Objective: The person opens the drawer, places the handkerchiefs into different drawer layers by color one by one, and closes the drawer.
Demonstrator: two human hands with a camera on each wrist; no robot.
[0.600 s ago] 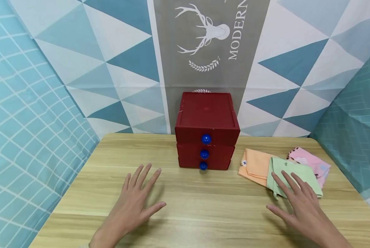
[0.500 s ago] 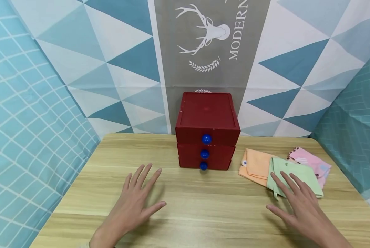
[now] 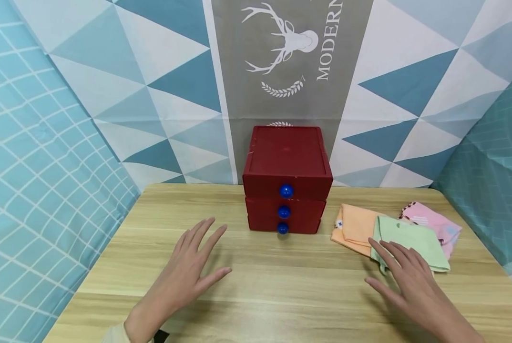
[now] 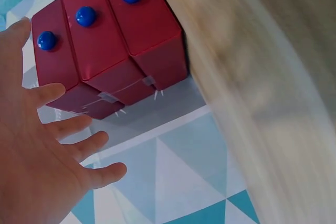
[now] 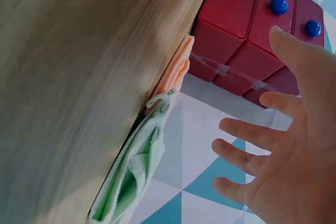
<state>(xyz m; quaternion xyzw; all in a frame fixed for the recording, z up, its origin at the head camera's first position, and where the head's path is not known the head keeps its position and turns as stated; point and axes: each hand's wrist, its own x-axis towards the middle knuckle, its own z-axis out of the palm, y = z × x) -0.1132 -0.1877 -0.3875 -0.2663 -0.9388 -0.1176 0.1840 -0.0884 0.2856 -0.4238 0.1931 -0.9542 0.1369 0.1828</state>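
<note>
My left hand [image 3: 183,271] is held over the left part of the wooden table, fingers spread, nothing in it. On the right, my right hand [image 3: 410,286] hovers with spread fingers, its fingertips overlapping the near edge of a folded green cloth [image 3: 414,240] in the head view. An orange folded cloth [image 3: 359,224] lies partly under the green one, and a pink patterned cloth [image 3: 434,224] lies behind it. Between the hands, further back, stands a dark red three-drawer box [image 3: 287,152] with a round blue knob [image 3: 286,191] on each drawer; all drawers look closed in the left wrist view.
The wooden table [image 3: 256,286] has its back edge against a hanging cloth [image 3: 281,95] with triangles and a deer head. Blue checked fabric [image 3: 46,166] hangs along the left side and teal fabric [image 3: 492,157] along the right.
My right hand has drawn back slightly toward me, showing more of the green cloth. My left hand has turned a little, its fingertips slightly further forward. The cloths and box stay put.
</note>
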